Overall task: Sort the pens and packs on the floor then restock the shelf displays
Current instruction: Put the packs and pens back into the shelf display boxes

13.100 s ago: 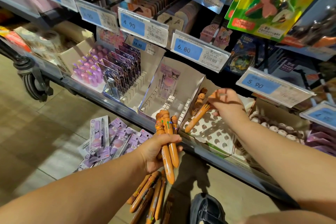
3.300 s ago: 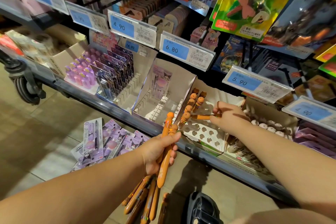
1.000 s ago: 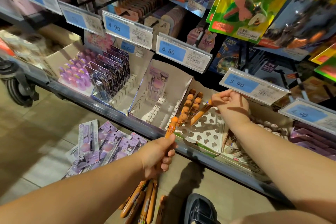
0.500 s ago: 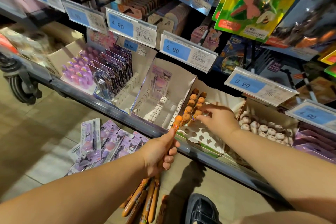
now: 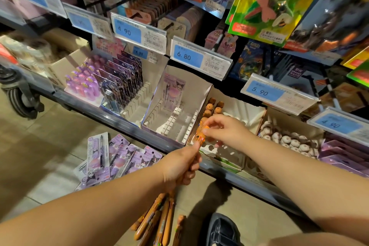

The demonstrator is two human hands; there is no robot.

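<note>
My left hand point(image 5: 180, 167) grips one orange pen point(image 5: 200, 136) by its barrel, top end pointing up at the shelf. My right hand point(image 5: 224, 130) pinches that pen's top just in front of the white display box with round holes point(image 5: 225, 151). Several orange pens point(image 5: 212, 108) stand in the box's back-left holes. More orange pens point(image 5: 159, 219) lie on the floor under my left forearm. Purple packs point(image 5: 111, 158) are heaped on the floor to the left.
An almost empty slotted box point(image 5: 173, 124) with one purple pack stands left of the pen box. Dark packs point(image 5: 121, 82) and purple erasers point(image 5: 83, 84) sit further left, white round-topped items point(image 5: 291, 140) to the right. Price tags overhang the shelf. A black shoe point(image 5: 223, 231) is below.
My right hand has left the standing pens and come forward onto the top of the pen in my left hand. Over the earlier frames the bunch in my left hand shrank to one pen.
</note>
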